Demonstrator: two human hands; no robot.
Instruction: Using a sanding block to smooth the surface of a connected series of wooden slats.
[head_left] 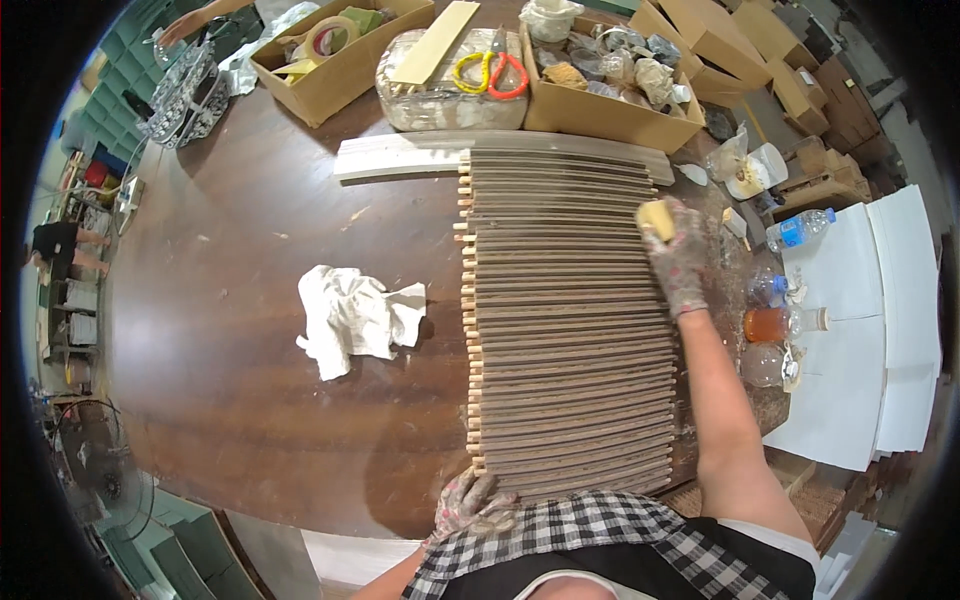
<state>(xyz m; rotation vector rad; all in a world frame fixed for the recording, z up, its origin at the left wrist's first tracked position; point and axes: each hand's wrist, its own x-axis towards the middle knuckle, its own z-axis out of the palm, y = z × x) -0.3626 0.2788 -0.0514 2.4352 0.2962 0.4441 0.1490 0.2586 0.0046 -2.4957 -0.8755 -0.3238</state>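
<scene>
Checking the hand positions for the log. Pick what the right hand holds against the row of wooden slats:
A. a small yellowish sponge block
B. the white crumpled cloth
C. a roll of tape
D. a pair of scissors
A: the gloved right hand presses a small yellowish sponge block onto the far right edge of the row of wooden slats, while the white crumpled cloth lies apart on the table.

slats (570, 320): grey-brown | sponge (657, 218): yellow | gloves (676, 265): floral-patterned | rag (355, 318): white | table (240, 300): dark brown

Left hand (470, 503) partly hidden behind checked shirt (590, 540); sponge (656, 219) half covered by right hand (672, 262); cardboard box (607, 95) contents too jumbled to tell; distant person (62, 245) tiny, blurred
</scene>
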